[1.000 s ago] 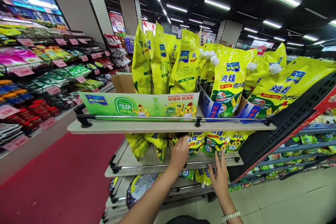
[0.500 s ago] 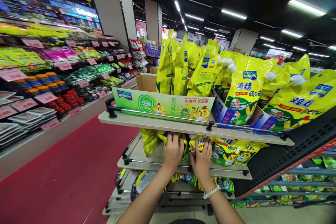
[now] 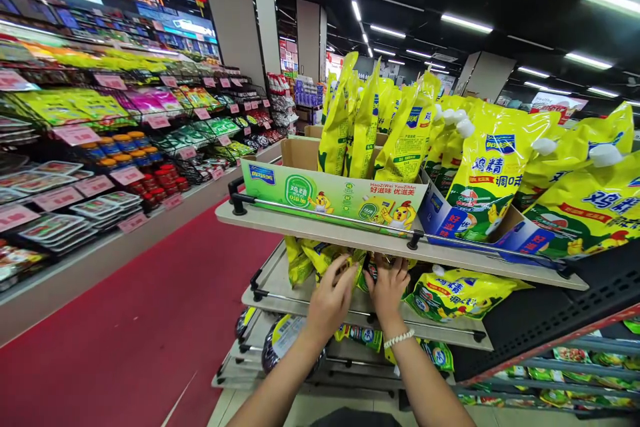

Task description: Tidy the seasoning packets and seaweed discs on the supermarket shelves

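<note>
Both my hands reach into the second shelf of a shop display rack, under the top shelf. My left hand curls its fingers onto a yellow seasoning pouch standing there. My right hand, with a white bead bracelet at the wrist, has its fingers closed on a pouch just right of it; that pouch is mostly hidden by the hand and the shelf above. Another yellow pouch lies tilted on the same shelf to the right.
The top shelf carries a green cardboard tray and a blue one full of upright yellow pouches. Lower shelves hold more packets. Wire racks of packaged goods line the left side of a red aisle floor.
My right hand came in from open air onto the pouches beside my left hand. Both hands pushed deeper under the top shelf, the pouches shifted, and the view swung left and closer.
</note>
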A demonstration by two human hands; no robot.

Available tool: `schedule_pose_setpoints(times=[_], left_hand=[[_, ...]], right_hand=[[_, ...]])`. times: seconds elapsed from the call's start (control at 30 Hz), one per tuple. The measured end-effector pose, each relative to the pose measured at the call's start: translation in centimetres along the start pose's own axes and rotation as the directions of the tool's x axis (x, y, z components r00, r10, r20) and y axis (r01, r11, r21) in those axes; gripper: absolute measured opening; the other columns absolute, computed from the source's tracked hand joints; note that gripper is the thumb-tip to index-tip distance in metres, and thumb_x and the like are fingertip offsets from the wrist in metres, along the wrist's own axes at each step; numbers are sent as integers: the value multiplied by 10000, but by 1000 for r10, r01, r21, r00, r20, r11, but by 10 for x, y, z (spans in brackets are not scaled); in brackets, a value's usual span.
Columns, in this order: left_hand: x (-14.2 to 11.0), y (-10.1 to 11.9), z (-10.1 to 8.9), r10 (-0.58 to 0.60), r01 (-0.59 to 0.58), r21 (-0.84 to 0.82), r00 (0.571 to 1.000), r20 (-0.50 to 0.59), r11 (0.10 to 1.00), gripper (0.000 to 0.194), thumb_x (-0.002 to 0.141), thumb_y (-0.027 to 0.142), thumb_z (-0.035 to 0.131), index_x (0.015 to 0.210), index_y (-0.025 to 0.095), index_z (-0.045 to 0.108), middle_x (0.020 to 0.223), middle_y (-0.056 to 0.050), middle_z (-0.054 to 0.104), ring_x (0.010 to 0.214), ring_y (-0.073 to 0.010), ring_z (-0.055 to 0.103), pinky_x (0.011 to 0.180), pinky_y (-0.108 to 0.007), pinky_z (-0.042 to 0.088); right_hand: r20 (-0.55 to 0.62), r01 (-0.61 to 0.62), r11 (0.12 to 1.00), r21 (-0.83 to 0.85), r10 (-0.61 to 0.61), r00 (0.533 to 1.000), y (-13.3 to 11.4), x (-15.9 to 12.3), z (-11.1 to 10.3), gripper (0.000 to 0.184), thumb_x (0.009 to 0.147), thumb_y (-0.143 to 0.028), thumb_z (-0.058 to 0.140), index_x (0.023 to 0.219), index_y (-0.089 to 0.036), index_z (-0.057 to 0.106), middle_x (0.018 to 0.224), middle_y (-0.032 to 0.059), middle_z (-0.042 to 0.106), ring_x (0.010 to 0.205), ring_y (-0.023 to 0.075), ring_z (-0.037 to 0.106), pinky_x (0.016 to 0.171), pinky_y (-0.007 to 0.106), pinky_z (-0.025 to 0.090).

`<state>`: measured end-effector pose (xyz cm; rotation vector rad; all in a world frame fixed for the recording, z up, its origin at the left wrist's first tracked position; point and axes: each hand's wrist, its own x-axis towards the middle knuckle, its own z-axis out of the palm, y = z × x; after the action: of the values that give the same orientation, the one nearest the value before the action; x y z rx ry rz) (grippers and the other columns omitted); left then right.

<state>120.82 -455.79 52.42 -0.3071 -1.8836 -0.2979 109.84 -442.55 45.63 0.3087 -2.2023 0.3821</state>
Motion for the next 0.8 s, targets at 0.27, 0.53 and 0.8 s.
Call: schedule_pose_setpoints(times=[0.27, 0.53, 0.8], left_hand=[[-38, -40, -10, -387, 381, -73, 915, -113, 922, 515, 929, 285, 600, 1389, 142, 419, 1328, -191, 522, 1278, -295, 507, 1055, -485, 465], [-50, -68, 25, -552, 540, 139, 758, 348, 830, 580, 965, 536, 456, 1348, 100, 444, 1140, -191, 659, 982, -351, 675, 735, -410, 531], [-46, -75, 32, -594, 503, 318, 703, 390, 804, 568, 942, 528, 530, 1290, 80, 508, 860, -143, 718, 775, -333, 706, 645, -360, 483]], right_hand=[[56, 140, 979, 149, -149, 987, 26, -36, -27, 730, 960, -524, 504, 1584, -277, 216, 1622, 204, 48, 1490, 405, 98, 1051, 590, 350], [-254, -150, 985, 84, 167, 953, 65, -61, -43, 913, 955, -604, 455, 1601, -195, -44, 1571, 294, -203, 1462, 517, -91, 993, 781, 235], [-110, -187, 982, -39, 182, 977, 123, -31, -36, 1015, 871, -826, 282, 1560, -83, 248, 1583, 283, -178, 1461, 493, -135, 1080, 722, 191]])
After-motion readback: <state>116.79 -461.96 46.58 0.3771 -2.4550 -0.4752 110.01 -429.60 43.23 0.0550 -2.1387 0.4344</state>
